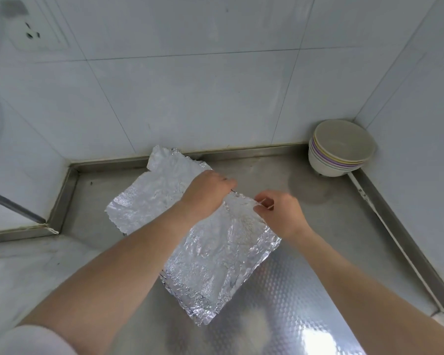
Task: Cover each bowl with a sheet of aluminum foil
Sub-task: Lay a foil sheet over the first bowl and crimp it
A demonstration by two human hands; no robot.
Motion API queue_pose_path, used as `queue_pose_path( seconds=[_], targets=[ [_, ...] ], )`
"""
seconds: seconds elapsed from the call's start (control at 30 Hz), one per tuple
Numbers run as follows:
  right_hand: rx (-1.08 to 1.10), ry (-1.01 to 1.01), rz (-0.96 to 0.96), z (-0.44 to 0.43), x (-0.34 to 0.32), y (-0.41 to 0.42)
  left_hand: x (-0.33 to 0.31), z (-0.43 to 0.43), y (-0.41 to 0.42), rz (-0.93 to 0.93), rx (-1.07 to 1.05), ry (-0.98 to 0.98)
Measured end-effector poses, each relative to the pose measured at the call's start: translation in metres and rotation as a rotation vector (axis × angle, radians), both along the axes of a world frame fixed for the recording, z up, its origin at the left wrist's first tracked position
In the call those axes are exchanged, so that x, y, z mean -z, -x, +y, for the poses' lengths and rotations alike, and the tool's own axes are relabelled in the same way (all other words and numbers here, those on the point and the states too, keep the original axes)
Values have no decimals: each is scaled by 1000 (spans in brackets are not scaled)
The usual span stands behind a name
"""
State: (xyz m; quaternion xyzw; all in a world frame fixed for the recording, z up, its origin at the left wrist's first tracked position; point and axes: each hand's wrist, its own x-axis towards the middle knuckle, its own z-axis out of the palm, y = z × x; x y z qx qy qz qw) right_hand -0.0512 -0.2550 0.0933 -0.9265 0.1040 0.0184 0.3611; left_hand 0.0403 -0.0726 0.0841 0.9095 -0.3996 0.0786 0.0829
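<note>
A stack of crinkled aluminum foil sheets (208,254) lies on the steel counter (305,226) in the middle of the view. My left hand (207,192) pinches the far edge of the top sheet. My right hand (280,213) pinches the same edge a little to the right, and that edge is lifted slightly off the pile. Another foil sheet (149,198) lies flat behind and to the left, its far end curling up against the wall. A stack of several bowls (340,149), pale with coloured rims, stands in the far right corner, well apart from both hands.
White tiled walls enclose the counter at the back, left and right. A raised steel lip (405,242) runs along the counter's edges. A wall socket (34,29) is at the upper left. An embossed steel sheet (280,303) covers the near counter.
</note>
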Motion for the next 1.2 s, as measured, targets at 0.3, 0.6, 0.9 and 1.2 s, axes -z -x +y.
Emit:
queue_pose_path(
  seconds=[0.3, 0.6, 0.9, 1.2],
  targets=[
    [35, -594, -27, -31, -46, 9, -84, 6, 0, -23, 3, 210],
    [58, -1197, 55, -88, -56, 51, -195, 6, 8, 141, -233, 803],
    [249, -954, -28, -77, -64, 62, -186, 19, -3, 630, -600, 1253],
    [625, -434, -75, -117, -31, 69, -94, -7, 11, 889, -638, 910]
  ],
)
